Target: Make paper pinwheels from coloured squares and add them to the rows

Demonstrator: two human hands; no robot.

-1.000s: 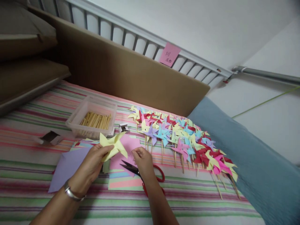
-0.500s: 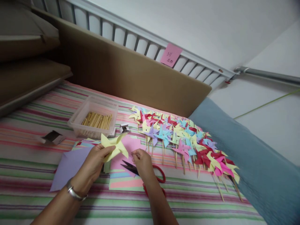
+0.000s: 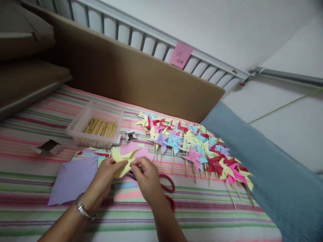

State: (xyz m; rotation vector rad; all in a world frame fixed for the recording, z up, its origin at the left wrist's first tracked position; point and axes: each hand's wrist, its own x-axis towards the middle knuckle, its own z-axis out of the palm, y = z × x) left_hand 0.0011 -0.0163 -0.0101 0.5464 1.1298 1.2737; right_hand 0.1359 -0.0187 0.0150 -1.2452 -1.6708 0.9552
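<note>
Paper first: one yellow pinwheel (image 3: pixel 120 163), creased, with pointed blades, long axis running hand to hand. Left hand (image 3: pixel 104 176) pinches its left side and right hand (image 3: pixel 146 176) its right, fingers shut tight. Beyond the grip sits one clear plastic tub (image 3: pixel 88 142) of wooden sticks (image 3: pixel 101 127). Dozens of finished pinwheels (image 3: pixel 191 148) lie to its right, and one pair of red-handled scissors (image 3: pixel 169 188) lies under the right wrist.

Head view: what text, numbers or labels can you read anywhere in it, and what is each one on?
Pink sticky note on the white rail: handwritten, top line looks like "311"; the second line is too blurred to read.
Small open box beside the clear tub: no legible print.
Yellow folded paper pinched by the left hand and the right hand: blank.
</note>
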